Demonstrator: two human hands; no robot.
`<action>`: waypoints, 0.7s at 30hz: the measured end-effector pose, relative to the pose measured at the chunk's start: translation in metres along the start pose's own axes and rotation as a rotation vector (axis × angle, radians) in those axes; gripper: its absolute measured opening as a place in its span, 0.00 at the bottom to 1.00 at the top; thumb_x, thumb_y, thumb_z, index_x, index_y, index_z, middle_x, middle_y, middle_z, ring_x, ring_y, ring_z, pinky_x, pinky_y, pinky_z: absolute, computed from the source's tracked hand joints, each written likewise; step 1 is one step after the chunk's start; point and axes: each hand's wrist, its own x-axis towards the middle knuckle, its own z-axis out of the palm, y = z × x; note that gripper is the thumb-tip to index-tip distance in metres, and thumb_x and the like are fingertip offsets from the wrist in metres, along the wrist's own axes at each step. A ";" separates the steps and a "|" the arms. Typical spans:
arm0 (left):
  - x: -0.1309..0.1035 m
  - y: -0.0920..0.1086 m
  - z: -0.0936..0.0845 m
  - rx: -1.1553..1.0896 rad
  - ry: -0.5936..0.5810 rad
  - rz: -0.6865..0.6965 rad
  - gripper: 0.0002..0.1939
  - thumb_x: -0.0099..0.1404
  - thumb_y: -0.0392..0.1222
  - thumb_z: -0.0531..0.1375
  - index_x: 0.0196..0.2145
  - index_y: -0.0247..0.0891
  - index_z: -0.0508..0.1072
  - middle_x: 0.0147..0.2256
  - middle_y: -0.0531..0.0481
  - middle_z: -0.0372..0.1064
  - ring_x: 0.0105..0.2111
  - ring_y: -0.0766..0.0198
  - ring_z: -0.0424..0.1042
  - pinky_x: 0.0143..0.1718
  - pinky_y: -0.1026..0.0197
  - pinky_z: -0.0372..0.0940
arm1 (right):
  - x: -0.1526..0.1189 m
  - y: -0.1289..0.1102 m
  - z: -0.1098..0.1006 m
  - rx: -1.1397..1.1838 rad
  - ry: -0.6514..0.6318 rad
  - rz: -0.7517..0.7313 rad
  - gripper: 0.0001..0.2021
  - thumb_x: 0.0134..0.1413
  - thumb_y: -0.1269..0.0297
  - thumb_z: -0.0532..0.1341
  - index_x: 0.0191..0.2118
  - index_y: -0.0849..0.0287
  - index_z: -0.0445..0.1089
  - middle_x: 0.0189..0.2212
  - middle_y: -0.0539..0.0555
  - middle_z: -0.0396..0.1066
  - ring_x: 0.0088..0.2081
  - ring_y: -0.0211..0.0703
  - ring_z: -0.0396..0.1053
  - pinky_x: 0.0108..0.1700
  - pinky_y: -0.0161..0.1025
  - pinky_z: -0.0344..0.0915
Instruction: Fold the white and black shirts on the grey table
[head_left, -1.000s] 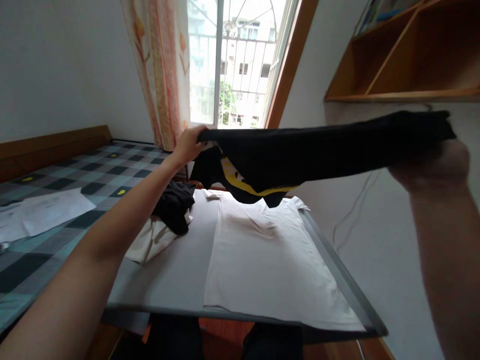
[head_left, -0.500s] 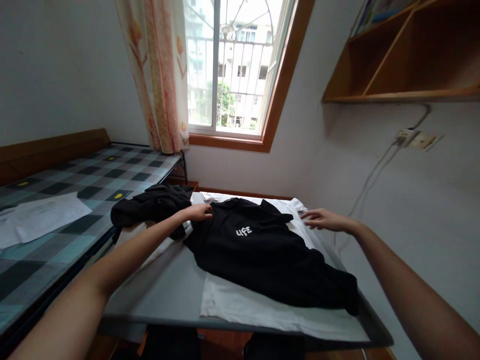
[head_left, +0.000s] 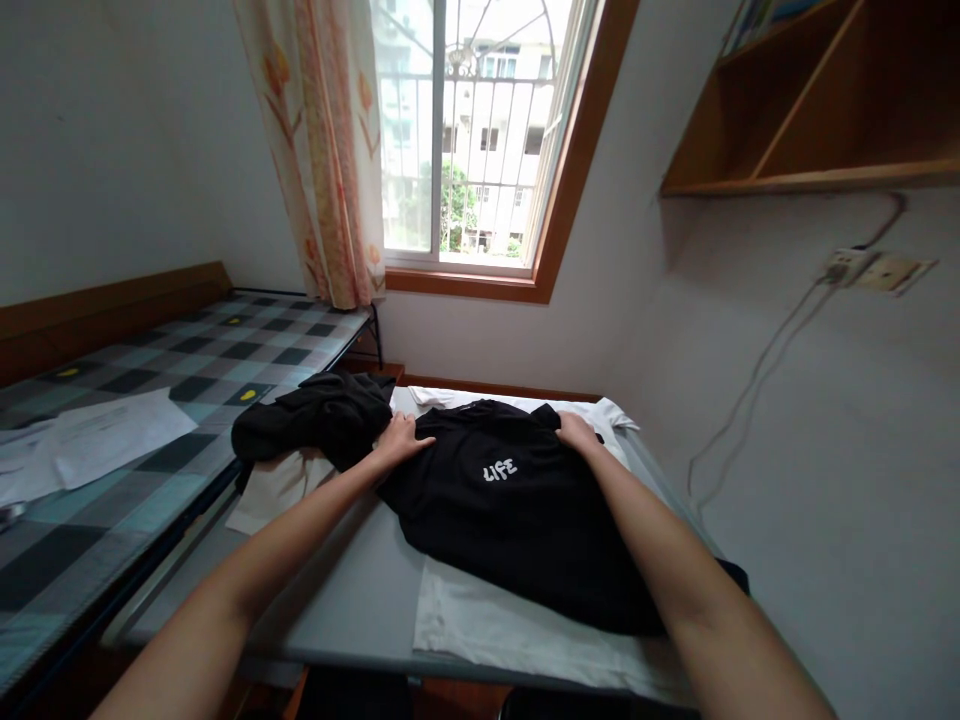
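Observation:
A black T-shirt (head_left: 525, 530) with white lettering on its chest lies spread over a white garment (head_left: 480, 615) on a grey tabletop (head_left: 341, 590). My left hand (head_left: 399, 441) is at the shirt's left shoulder, its fingers curled at the edge and its thumb lying over the cloth. At the opposite shoulder, my right hand (head_left: 577, 432) has its fingers closed on the fabric; the fingertips are partly hidden. My right forearm covers part of the shirt's right side. A heap of dark clothing (head_left: 315, 415) sits just left of my left hand.
A pale cloth (head_left: 277, 485) lies beneath the dark heap. Left of the table is a bed with a checked cover (head_left: 172, 345) and papers (head_left: 112, 435) on it. Ahead is a barred window. Wooden shelves (head_left: 780, 120) and a socket with a cord (head_left: 847, 268) are on the right wall.
My right hand has moved left from beside the table onto the shirt's right shoulder. My left hand has shifted slightly, its thumb now over the shirt. The view has turned a little.

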 end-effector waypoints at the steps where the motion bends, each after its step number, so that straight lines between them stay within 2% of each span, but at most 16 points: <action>1: -0.001 0.002 -0.001 -0.012 0.009 -0.004 0.26 0.60 0.57 0.58 0.45 0.31 0.72 0.49 0.31 0.68 0.52 0.45 0.67 0.51 0.53 0.62 | 0.000 0.003 -0.002 0.004 0.011 0.019 0.19 0.48 0.72 0.59 0.49 0.60 0.73 0.48 0.65 0.73 0.51 0.58 0.69 0.51 0.49 0.63; 4: -0.001 0.004 -0.007 -0.121 0.055 0.001 0.14 0.62 0.45 0.58 0.41 0.34 0.74 0.43 0.38 0.72 0.46 0.52 0.71 0.47 0.58 0.64 | 0.004 0.014 -0.022 0.038 0.092 0.070 0.17 0.53 0.67 0.55 0.47 0.60 0.73 0.48 0.63 0.73 0.50 0.55 0.70 0.50 0.48 0.64; 6: 0.002 0.003 -0.015 -0.259 0.105 0.042 0.10 0.62 0.39 0.57 0.39 0.35 0.75 0.40 0.42 0.74 0.42 0.56 0.73 0.45 0.59 0.65 | 0.005 0.026 -0.043 0.156 0.224 0.097 0.17 0.54 0.61 0.55 0.46 0.60 0.73 0.45 0.62 0.75 0.47 0.53 0.71 0.47 0.45 0.66; 9: 0.008 -0.002 -0.029 -0.519 0.208 0.156 0.09 0.60 0.37 0.56 0.36 0.35 0.75 0.38 0.44 0.74 0.40 0.59 0.73 0.45 0.59 0.66 | -0.002 0.051 -0.080 0.451 0.390 0.048 0.18 0.49 0.54 0.58 0.40 0.63 0.74 0.35 0.60 0.75 0.37 0.48 0.72 0.39 0.40 0.67; 11: 0.010 -0.005 -0.036 -0.690 0.239 0.221 0.09 0.59 0.38 0.56 0.36 0.35 0.75 0.38 0.45 0.74 0.39 0.60 0.73 0.44 0.58 0.67 | -0.016 0.068 -0.102 0.572 0.416 0.033 0.20 0.45 0.49 0.60 0.37 0.62 0.73 0.30 0.57 0.74 0.32 0.45 0.70 0.34 0.39 0.67; 13: 0.008 -0.005 -0.039 -0.804 0.196 0.262 0.10 0.59 0.39 0.56 0.36 0.34 0.75 0.37 0.45 0.74 0.37 0.61 0.73 0.41 0.58 0.68 | -0.036 0.085 -0.117 0.617 0.399 0.020 0.23 0.39 0.45 0.63 0.35 0.60 0.72 0.28 0.55 0.73 0.30 0.44 0.69 0.32 0.38 0.65; 15: 0.003 -0.002 -0.040 -0.826 0.079 0.296 0.11 0.58 0.41 0.56 0.36 0.34 0.74 0.35 0.46 0.73 0.35 0.62 0.72 0.38 0.59 0.68 | -0.058 0.101 -0.125 0.604 0.282 -0.004 0.25 0.35 0.41 0.65 0.32 0.59 0.72 0.26 0.55 0.72 0.29 0.44 0.68 0.31 0.38 0.65; 16: -0.001 0.000 -0.038 -0.803 -0.001 0.313 0.12 0.58 0.42 0.57 0.37 0.34 0.74 0.35 0.47 0.73 0.33 0.62 0.72 0.37 0.60 0.68 | -0.068 0.109 -0.126 0.569 0.177 -0.012 0.25 0.33 0.40 0.65 0.30 0.59 0.71 0.25 0.54 0.72 0.29 0.43 0.68 0.31 0.38 0.64; 18: -0.010 0.006 -0.035 -0.717 -0.162 0.336 0.14 0.57 0.45 0.59 0.39 0.35 0.74 0.34 0.48 0.73 0.32 0.63 0.71 0.35 0.61 0.67 | -0.085 0.125 -0.123 0.429 -0.114 -0.014 0.26 0.29 0.39 0.66 0.25 0.59 0.71 0.22 0.54 0.71 0.27 0.43 0.67 0.29 0.38 0.63; 20: -0.018 0.012 -0.031 -0.596 -0.210 0.332 0.18 0.55 0.47 0.62 0.41 0.35 0.74 0.35 0.47 0.72 0.34 0.61 0.71 0.35 0.60 0.67 | -0.094 0.137 -0.117 0.233 -0.388 -0.017 0.24 0.26 0.41 0.68 0.21 0.59 0.71 0.19 0.53 0.70 0.26 0.45 0.68 0.28 0.38 0.63; 21: -0.021 0.015 -0.030 -0.526 -0.171 0.321 0.19 0.54 0.47 0.64 0.42 0.35 0.73 0.37 0.46 0.71 0.35 0.60 0.71 0.37 0.60 0.67 | -0.096 0.140 -0.114 0.141 -0.460 -0.038 0.22 0.25 0.43 0.69 0.20 0.59 0.71 0.18 0.54 0.70 0.25 0.46 0.69 0.28 0.39 0.64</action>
